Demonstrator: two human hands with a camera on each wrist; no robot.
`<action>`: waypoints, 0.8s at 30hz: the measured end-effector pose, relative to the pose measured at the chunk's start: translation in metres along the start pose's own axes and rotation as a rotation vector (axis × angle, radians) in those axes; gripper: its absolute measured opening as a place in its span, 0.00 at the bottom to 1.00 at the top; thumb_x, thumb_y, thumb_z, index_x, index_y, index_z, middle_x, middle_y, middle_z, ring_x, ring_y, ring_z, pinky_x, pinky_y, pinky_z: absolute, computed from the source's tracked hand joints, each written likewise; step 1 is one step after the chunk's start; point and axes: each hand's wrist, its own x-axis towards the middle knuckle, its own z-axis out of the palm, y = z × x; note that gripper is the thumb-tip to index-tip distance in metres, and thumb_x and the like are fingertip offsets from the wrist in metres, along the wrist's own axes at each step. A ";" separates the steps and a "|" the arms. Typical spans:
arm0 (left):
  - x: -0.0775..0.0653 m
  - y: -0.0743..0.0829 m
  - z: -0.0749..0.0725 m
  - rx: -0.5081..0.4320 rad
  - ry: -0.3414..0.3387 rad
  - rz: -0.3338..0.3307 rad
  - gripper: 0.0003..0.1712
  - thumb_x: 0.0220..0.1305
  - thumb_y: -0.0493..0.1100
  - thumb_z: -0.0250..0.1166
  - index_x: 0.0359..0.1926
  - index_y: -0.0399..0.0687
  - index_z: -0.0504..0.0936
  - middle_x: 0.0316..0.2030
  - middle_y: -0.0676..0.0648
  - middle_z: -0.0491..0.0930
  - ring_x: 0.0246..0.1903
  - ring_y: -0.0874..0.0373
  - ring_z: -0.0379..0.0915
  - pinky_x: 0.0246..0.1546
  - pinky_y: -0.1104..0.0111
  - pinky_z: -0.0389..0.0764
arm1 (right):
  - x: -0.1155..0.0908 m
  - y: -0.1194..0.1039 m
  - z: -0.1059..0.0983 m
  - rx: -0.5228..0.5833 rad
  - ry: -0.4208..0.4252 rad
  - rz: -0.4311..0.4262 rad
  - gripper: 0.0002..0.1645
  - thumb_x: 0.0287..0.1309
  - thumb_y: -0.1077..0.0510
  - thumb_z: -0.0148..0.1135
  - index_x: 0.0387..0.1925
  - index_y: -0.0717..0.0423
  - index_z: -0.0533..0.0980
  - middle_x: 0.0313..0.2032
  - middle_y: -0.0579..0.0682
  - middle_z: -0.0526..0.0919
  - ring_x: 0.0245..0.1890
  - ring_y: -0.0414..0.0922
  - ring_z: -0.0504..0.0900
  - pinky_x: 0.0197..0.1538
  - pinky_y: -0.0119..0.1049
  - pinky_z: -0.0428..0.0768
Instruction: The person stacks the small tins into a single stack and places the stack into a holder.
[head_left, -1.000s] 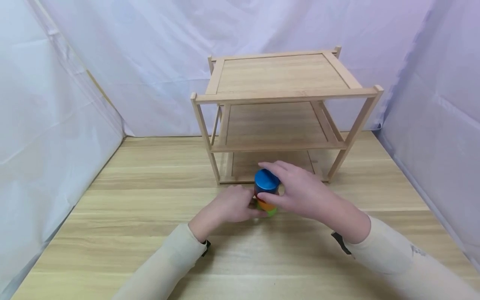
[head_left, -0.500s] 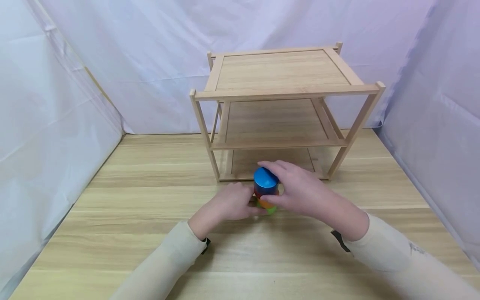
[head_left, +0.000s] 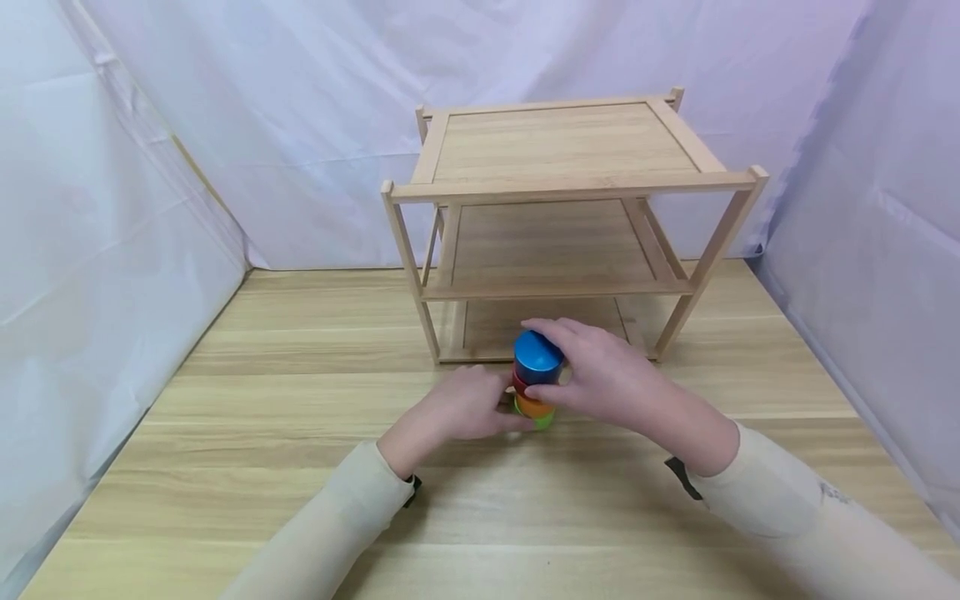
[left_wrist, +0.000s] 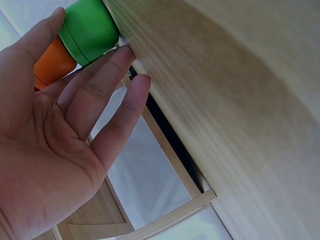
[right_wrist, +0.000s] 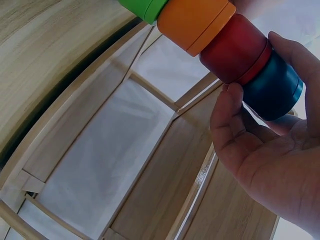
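Observation:
Several small round tins stand stacked on the table in front of the rack. Lowest is a green tin (left_wrist: 90, 32), then an orange tin (right_wrist: 192, 22), a red tin (right_wrist: 234, 48) and a blue tin (head_left: 537, 358) on top. My left hand (head_left: 468, 406) holds the green tin at the base between thumb and fingers, its other fingers spread. From the right, my right hand (head_left: 596, 371) grips the blue tin, thumb on the near side and fingers behind. In the right wrist view the column steps sideways from tin to tin rather than lining up exactly.
A three-tier wooden rack (head_left: 570, 192) stands right behind the tins, its bottom front rail close to them. White cloth (head_left: 315, 133) hangs behind and on both sides of the wooden table (head_left: 300, 350).
The blue tin and my right hand have shifted slightly right, and more of the red tin shows beneath. My left hand keeps its place at the base.

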 end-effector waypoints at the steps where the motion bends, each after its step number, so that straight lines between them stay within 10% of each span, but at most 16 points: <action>1: 0.000 0.000 0.000 0.001 0.002 0.002 0.28 0.68 0.67 0.70 0.58 0.57 0.81 0.36 0.56 0.89 0.25 0.64 0.77 0.27 0.72 0.77 | 0.000 0.000 -0.001 0.000 0.002 -0.002 0.46 0.60 0.50 0.80 0.76 0.50 0.70 0.63 0.58 0.83 0.59 0.56 0.87 0.60 0.56 0.87; 24: 0.000 0.003 -0.002 0.034 -0.009 -0.004 0.30 0.69 0.67 0.69 0.60 0.53 0.83 0.36 0.56 0.89 0.28 0.64 0.78 0.35 0.70 0.80 | -0.012 0.008 -0.006 0.037 0.001 0.012 0.48 0.59 0.49 0.81 0.76 0.50 0.69 0.62 0.58 0.83 0.57 0.55 0.88 0.59 0.55 0.88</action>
